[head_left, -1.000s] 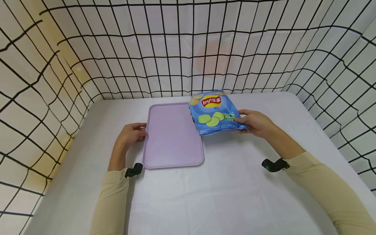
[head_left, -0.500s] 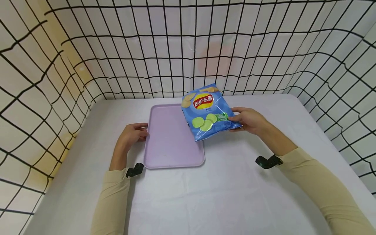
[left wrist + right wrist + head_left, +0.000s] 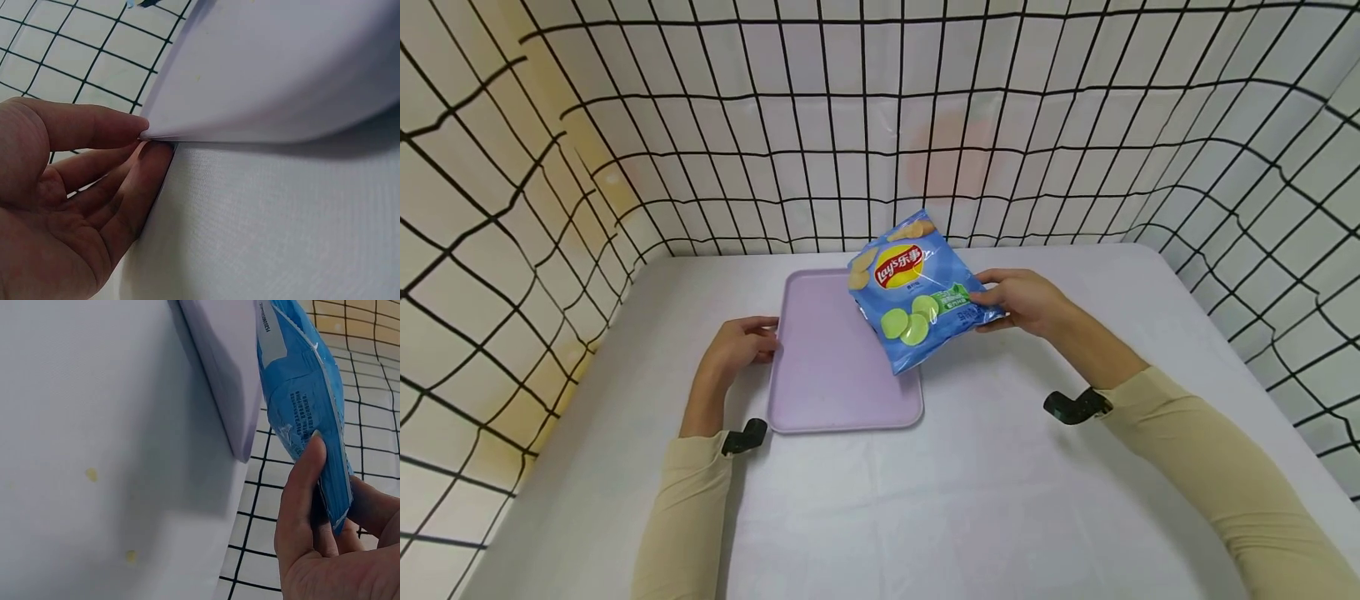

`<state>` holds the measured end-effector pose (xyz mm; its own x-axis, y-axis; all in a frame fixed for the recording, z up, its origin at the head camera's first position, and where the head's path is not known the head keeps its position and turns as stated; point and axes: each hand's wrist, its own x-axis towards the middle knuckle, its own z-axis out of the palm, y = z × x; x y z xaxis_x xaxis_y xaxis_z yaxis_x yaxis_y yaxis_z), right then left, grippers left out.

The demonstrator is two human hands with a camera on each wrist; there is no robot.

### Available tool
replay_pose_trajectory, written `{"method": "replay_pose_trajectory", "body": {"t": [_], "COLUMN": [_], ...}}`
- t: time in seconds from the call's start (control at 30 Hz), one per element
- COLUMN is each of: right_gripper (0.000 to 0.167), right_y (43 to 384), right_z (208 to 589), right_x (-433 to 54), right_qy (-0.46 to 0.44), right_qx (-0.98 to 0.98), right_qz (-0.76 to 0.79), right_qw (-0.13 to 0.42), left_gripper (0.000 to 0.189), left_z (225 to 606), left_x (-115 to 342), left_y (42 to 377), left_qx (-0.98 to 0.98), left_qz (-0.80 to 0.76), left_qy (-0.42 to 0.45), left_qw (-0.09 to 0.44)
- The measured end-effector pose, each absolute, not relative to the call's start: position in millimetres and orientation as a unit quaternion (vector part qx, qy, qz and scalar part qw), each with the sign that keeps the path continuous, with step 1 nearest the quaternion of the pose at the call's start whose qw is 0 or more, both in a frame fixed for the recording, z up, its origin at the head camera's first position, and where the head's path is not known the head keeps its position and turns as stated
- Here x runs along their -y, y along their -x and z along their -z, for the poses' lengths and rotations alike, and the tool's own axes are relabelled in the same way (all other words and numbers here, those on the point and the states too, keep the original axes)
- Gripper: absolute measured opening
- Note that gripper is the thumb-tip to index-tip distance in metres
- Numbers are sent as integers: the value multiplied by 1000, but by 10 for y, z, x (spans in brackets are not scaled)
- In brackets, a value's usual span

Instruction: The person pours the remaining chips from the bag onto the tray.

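The bag [image 3: 919, 287] has shifted left, pinched by the outstretched right hand [image 3: 1026, 302], hiding part of the tray [image 3: 831, 375] the left hand [image 3: 737, 343] pinches.

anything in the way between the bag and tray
Nothing visible: the bag, held in the right hand, overlaps the right side of the tray in the head view. The left hand pinches the tray's left edge, away from the bag.

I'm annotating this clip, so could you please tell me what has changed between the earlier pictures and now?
In the head view, the right hand has carried the blue Lay's chip bag leftward, turning it counterclockwise, so it now covers more of the lilac tray. Nothing was let go. The lilac tray stayed put, with the left hand pinching its left edge.
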<state>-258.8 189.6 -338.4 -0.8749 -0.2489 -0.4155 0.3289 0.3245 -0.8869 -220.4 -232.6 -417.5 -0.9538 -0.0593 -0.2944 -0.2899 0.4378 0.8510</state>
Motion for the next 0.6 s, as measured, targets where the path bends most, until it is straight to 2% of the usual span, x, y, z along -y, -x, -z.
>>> {"method": "replay_pose_trajectory", "body": {"t": [0.6], "right_gripper": [43], "right_y": [2643], "right_z": [3247], "right_x": [-1707], "right_qy": [-2], "right_qx": [-815], "right_qz": [538], "right_qw": [215], "left_gripper": [50], "left_z": [4200], "left_x": [2345], "left_y": [2193], "left_qx": [-845], "left_qz": [-516], "left_qy": [94], "left_qw": [106]}}
